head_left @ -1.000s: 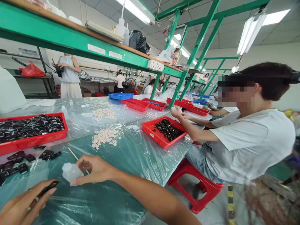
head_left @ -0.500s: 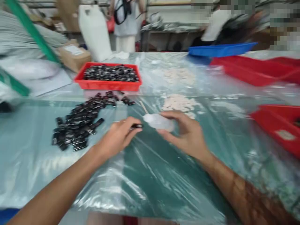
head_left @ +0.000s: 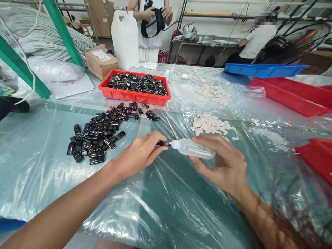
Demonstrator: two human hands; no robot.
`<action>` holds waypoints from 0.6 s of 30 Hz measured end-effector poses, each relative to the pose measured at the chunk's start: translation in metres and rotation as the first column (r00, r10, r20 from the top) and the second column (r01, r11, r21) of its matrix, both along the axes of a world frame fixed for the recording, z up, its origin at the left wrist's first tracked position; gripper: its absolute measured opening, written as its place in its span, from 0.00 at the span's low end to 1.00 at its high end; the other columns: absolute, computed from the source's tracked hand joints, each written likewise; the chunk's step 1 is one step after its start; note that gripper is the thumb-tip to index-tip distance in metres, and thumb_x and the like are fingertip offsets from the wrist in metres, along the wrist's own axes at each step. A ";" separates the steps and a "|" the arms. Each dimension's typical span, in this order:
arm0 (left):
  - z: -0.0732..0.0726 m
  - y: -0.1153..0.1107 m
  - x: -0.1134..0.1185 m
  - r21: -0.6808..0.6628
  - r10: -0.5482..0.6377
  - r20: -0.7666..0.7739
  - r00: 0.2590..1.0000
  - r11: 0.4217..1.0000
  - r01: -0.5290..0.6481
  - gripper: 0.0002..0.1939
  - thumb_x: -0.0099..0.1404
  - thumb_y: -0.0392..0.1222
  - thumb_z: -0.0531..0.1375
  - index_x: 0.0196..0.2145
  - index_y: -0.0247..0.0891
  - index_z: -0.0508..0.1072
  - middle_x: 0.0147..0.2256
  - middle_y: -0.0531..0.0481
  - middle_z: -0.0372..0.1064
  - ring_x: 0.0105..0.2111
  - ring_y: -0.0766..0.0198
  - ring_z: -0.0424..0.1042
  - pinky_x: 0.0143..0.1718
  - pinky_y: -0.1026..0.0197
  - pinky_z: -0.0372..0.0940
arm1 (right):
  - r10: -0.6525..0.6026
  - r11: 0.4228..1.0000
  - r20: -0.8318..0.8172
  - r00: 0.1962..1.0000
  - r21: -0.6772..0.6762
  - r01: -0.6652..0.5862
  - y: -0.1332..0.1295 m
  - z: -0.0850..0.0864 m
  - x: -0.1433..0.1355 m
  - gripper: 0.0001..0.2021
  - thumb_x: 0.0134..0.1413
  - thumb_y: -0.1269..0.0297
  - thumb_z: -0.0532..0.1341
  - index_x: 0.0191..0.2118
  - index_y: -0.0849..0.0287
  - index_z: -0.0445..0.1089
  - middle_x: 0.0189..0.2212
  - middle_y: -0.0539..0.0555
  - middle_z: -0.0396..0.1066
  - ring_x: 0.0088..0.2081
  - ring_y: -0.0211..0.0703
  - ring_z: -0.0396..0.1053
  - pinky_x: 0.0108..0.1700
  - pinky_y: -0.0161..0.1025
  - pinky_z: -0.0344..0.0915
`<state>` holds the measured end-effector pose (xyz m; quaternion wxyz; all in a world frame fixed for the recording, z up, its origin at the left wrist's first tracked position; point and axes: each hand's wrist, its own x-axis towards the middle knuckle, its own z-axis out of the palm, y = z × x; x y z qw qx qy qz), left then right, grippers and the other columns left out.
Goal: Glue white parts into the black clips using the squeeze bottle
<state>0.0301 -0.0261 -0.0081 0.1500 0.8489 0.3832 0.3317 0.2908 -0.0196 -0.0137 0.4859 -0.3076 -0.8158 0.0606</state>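
Note:
My left hand [head_left: 141,150] pinches a small black plastic piece [head_left: 162,143] between thumb and fingers. From the other side, my right hand [head_left: 224,160] grips a translucent white squeeze bottle [head_left: 198,148], tipped on its side. The bottle's nozzle end meets the black piece, or nearly so; I cannot tell whether they touch. To the left lies a loose heap of similar black pieces [head_left: 100,133]. A thin wooden stick [head_left: 171,127] rests just behind the bottle. Beyond my right hand is a pile of small pale flat pieces [head_left: 211,124].
A red tray [head_left: 135,98] full of black pieces stands behind the heap, near a white jug [head_left: 126,41] and a cardboard box [head_left: 101,64]. A blue tray [head_left: 266,70] and red trays [head_left: 293,95] lie at right. Plastic sheeting covers the table. Two people are beyond it.
The bottle's nozzle and the black piece have come together; before, a gap lay between them. The whole view has shifted and become sharper.

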 end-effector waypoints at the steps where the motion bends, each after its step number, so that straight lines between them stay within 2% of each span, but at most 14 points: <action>1: 0.000 0.000 0.000 0.002 0.003 -0.008 1.000 1.000 -0.003 0.06 0.78 0.42 0.55 0.50 0.42 0.65 0.42 0.51 0.73 0.35 0.64 0.74 0.35 0.60 0.70 | 0.000 1.000 0.002 1.000 0.003 0.000 -0.001 0.000 0.000 0.30 0.51 0.75 0.69 0.59 0.44 0.72 0.43 0.57 0.75 0.42 0.51 0.74 0.38 0.49 0.72; 6: 0.003 -0.003 -0.001 0.011 0.023 -0.052 0.998 1.000 -0.023 0.06 0.77 0.42 0.54 0.50 0.44 0.65 0.42 0.50 0.75 0.37 0.61 0.76 0.37 0.59 0.72 | -0.029 0.999 0.030 0.999 0.047 0.028 -0.005 0.005 -0.002 0.31 0.51 0.75 0.68 0.60 0.43 0.71 0.45 0.57 0.74 0.42 0.52 0.74 0.38 0.50 0.73; 12: 0.006 -0.003 -0.001 0.045 0.034 -0.053 0.998 0.999 -0.031 0.05 0.77 0.41 0.55 0.49 0.45 0.65 0.42 0.50 0.76 0.37 0.59 0.78 0.37 0.57 0.73 | -0.048 0.991 0.042 0.998 0.131 0.042 -0.007 0.009 -0.005 0.29 0.51 0.74 0.68 0.59 0.49 0.70 0.42 0.59 0.75 0.40 0.54 0.75 0.37 0.52 0.74; 18: 0.009 -0.004 -0.001 0.035 0.021 -0.036 0.999 0.999 -0.020 0.05 0.76 0.40 0.55 0.49 0.44 0.66 0.42 0.49 0.76 0.37 0.58 0.79 0.37 0.56 0.74 | -0.041 0.986 0.034 0.999 0.162 0.035 -0.009 0.012 -0.005 0.26 0.49 0.74 0.69 0.55 0.51 0.70 0.41 0.60 0.77 0.39 0.55 0.77 0.37 0.53 0.73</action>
